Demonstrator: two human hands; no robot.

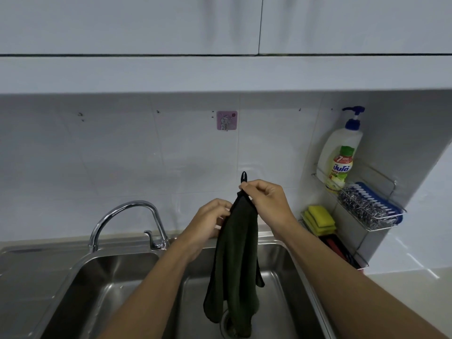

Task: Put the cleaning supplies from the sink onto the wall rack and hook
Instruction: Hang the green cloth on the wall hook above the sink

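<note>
A dark green cloth (pixel 234 260) hangs over the steel sink (pixel 102 277). My right hand (pixel 265 201) pinches its top corner just below a small black loop that sticks up. My left hand (pixel 210 221) grips the cloth's upper left edge. A pink sticker hook (pixel 227 120) sits on the tiled wall above, apart from the loop. The wire wall rack (pixel 381 216) at the right holds a soap pump bottle (pixel 341 152), a steel scourer (pixel 359 206) and a blue brush (pixel 381 199). Yellow sponges (pixel 319 220) lie on its lower shelf.
A chrome tap (pixel 132 216) arches over the sink's back left. White cupboards hang overhead. A white side wall closes in the rack's corner at the right, with a pale counter (pixel 415 289) below it.
</note>
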